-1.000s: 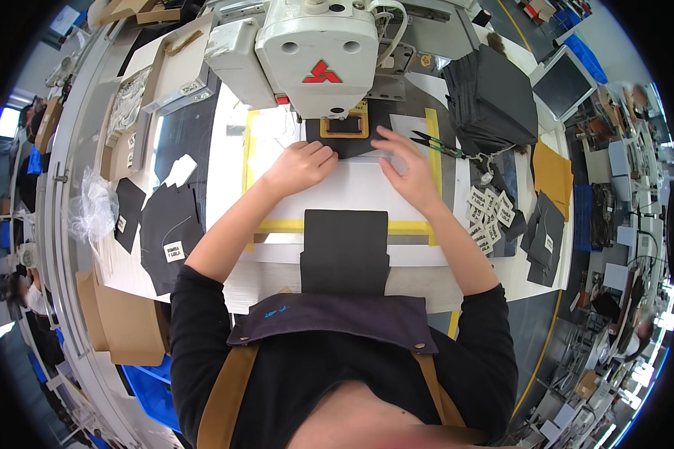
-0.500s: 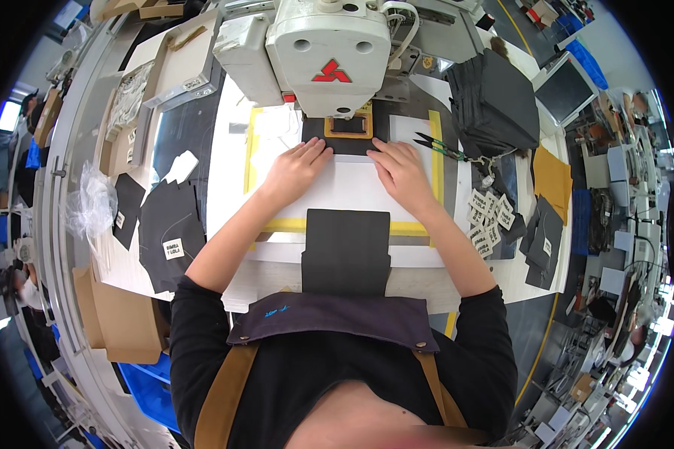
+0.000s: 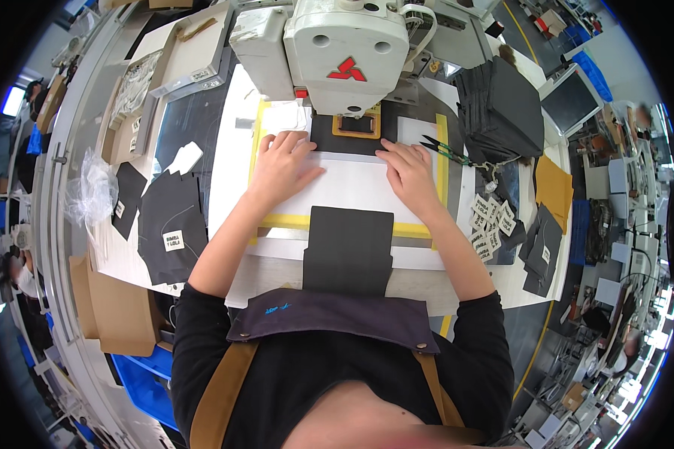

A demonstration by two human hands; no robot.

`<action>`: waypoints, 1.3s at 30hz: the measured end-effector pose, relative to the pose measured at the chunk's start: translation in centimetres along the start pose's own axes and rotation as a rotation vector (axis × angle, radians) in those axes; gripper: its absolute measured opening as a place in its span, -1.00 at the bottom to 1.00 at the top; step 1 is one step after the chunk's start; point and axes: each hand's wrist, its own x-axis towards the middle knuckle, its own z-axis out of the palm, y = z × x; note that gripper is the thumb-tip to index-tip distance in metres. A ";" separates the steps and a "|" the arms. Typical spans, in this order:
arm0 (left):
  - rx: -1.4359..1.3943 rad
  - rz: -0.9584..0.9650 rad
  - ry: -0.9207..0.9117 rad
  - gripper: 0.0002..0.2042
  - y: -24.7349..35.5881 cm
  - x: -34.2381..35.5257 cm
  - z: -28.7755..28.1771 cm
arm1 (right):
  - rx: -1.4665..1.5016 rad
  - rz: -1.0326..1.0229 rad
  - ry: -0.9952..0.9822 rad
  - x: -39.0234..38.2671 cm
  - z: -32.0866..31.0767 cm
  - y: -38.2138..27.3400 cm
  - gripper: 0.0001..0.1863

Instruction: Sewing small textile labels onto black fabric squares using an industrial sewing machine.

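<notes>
A black fabric piece lies flat under the head of a white sewing machine, and a gold rectangular clamp frame is over it. My left hand rests on the white sheet beside the piece's left near corner, fingers spread and thumb apart. At the right near corner my right hand reaches with stretched fingers, its fingertips touching or very near the edge. Nothing is gripped in either hand. Closer to my body, another black fabric piece lies over the table's edge.
Black-and-green snips lie right of the yellow-taped board. Behind them stands a stack of black pieces. Small white labels are heaped at the right. Black cut pieces and an open box are on the left.
My left hand has slid left off the black piece's corner, and its fingers have spread. My right hand stays by the right corner. The whole view has shifted slightly.
</notes>
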 end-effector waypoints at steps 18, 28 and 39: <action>-0.022 -0.002 -0.035 -0.67 0.2 0.0 -0.1 | -0.009 0.050 -0.081 -0.3 -0.7 0.0 -0.69; 0.077 0.070 -0.077 -0.73 0.0 -0.1 0.4 | -0.366 -0.102 0.029 -0.6 -1.4 0.5 -0.66; 0.111 0.091 -0.075 -0.64 0.0 -0.4 0.4 | -0.382 -0.186 0.035 -1.2 -1.1 0.7 -0.69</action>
